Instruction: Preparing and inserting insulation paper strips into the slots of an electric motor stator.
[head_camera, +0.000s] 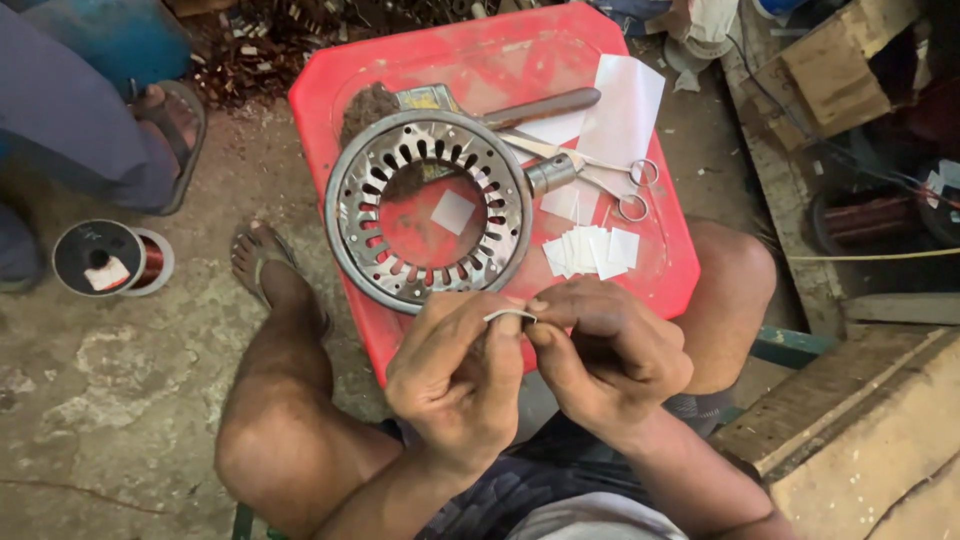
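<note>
My left hand (455, 375) and my right hand (610, 350) meet over the near edge of a red plastic stool (490, 65). Between their fingertips they pinch a small strip of white paper (510, 315), bent into an arch. On the stool lies a round metal stator ring (350, 215) with slots around its inside. A loose white paper square (452, 212) lies inside the ring. Right of the ring sits a fanned pile of small white paper pieces (595, 250).
Scissors (610, 180), a wooden-handled tool (540, 108) and larger white sheets (625, 105) lie on the stool's far side. A spool of copper wire (108, 258) stands on the concrete floor at left, near another person's sandalled foot (165, 120). Wooden boards (860, 430) lie at right.
</note>
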